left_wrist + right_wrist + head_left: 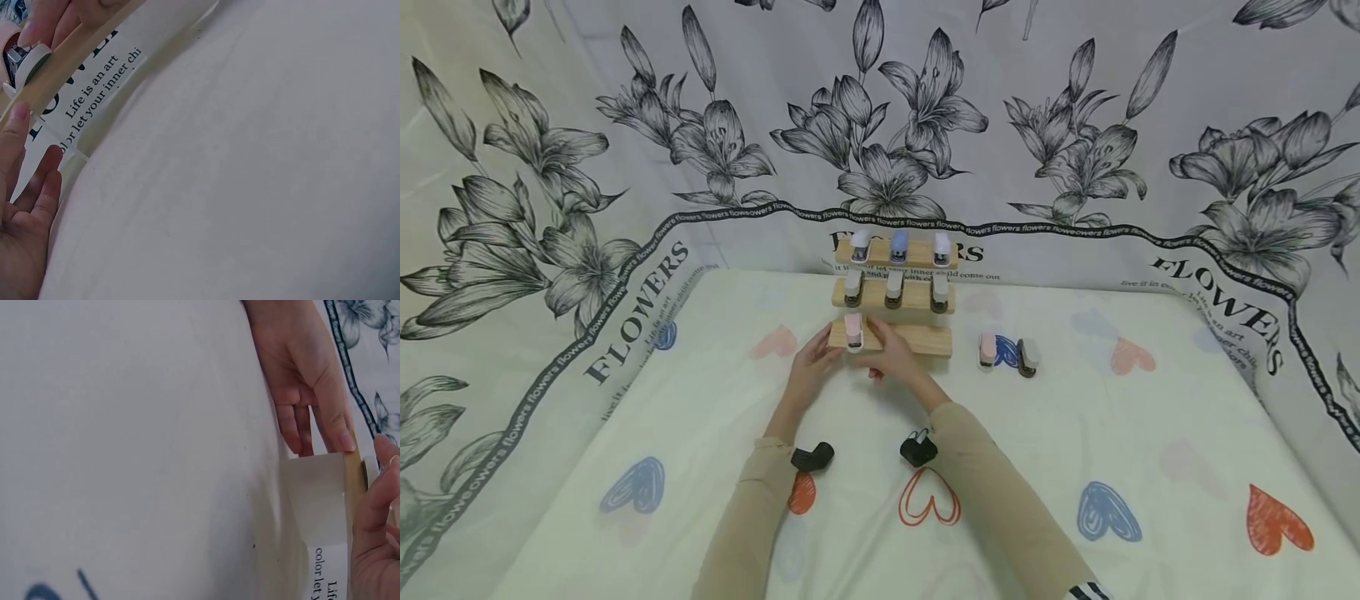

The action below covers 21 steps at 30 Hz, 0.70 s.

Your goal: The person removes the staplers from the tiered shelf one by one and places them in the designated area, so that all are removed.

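A small pink stapler (853, 329) sits at the left end of the lowest step of a wooden tiered rack (925, 339). My right hand (891, 354) reaches in from the right, with thumb and finger pinching around the stapler. My left hand (811, 362) touches the left end of that step. In the left wrist view a digit of the left hand (22, 244) rests on the wood edge and other fingers extend below it. The right wrist view shows the stapler's pale base beside the right hand (378, 531), largely cut off by the frame.
Grey staplers (893, 289) line the middle step; white and blue staplers (898, 247) stand on the top one. Right of the rack, another pink stapler (987, 350) and a grey stapler (1027, 357) lie on the heart-patterned cloth (1075, 433). A flower-print curtain (1000, 167) hangs behind.
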Tool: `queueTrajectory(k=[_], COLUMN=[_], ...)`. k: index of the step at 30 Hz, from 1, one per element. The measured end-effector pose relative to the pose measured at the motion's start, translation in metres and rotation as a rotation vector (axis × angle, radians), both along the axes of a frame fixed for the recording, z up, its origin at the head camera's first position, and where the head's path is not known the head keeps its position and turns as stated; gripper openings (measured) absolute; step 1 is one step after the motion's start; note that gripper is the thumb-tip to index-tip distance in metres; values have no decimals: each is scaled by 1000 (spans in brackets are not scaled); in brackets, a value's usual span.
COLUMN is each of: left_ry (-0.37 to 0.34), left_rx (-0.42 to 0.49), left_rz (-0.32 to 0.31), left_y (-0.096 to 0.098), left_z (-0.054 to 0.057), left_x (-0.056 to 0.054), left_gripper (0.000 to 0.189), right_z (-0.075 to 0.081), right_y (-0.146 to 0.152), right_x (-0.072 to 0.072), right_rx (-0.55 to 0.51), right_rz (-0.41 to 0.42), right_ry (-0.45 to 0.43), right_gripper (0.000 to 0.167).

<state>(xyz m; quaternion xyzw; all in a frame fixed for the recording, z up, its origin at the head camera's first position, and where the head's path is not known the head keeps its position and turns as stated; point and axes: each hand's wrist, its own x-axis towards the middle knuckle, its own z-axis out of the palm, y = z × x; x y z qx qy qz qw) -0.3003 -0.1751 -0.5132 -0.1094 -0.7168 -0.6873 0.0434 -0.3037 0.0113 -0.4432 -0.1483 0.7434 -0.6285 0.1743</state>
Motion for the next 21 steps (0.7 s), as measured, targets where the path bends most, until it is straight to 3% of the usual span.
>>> queueTrajectory(k=[2, 6, 11, 15, 18, 21], left_ry=[-14, -31, -32, -15, -15, -20], left_rx=[0, -23, 18, 52, 53, 58], left_rz=[0, 12, -13, -24, -18, -15], left_y=[3, 6, 3, 0, -1, -1], left_z=[5, 12, 5, -9, -12, -10], left_x=[4, 7, 3, -4, -5, -4], left_gripper=[56, 55, 55, 56, 56, 57], right_z=[1, -13, -26, -7, 9, 11], right_y=[0, -4, -13, -14, -12, -11], right_x=[1, -7, -14, -6, 2, 2], right_rx=[-36, -86, -94, -82, -86, -98], right_rz=[2, -22, -94, -74, -31, -19], right_ry=[-9, 2, 49, 41, 25, 32], right_gripper=[82, 77, 73, 73, 72, 71])
